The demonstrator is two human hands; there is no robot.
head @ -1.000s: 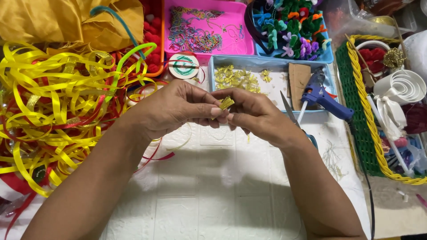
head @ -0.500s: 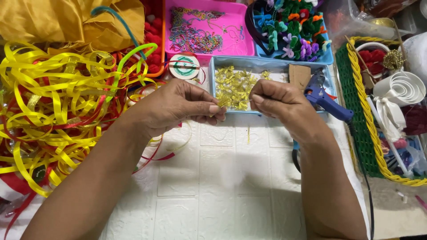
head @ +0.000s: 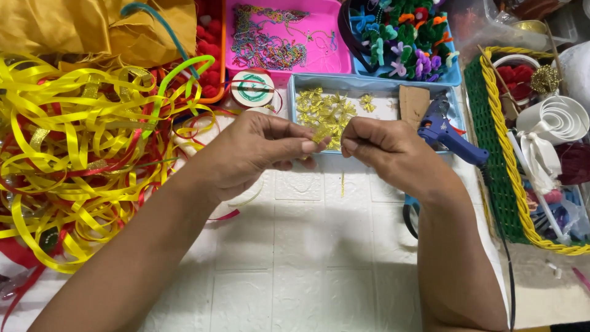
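Observation:
My left hand [head: 258, 150] and my right hand [head: 384, 147] meet in front of a light blue tray [head: 295, 98]. Between their fingertips they pinch a small gold ribbon piece [head: 324, 134]. The tray behind them holds several small gold ribbon bows [head: 326, 107] and a brown cardboard piece [head: 413, 103]. Both hands hover just above the white textured table [head: 307, 246].
A heap of yellow and red ribbons [head: 74, 154] lies at left under yellow cloth [head: 92, 27]. A pink tray of beaded chains [head: 276, 37], a thread spool [head: 252, 88], a tray of pipe-cleaner flowers [head: 405, 37], a blue glue gun [head: 445, 132] and a green-and-yellow basket [head: 498, 154] surround the hands.
The hands drew apart half a second ago, the right one rising over the blue tray. They have come back together, pinching a gold ribbon piece between them.

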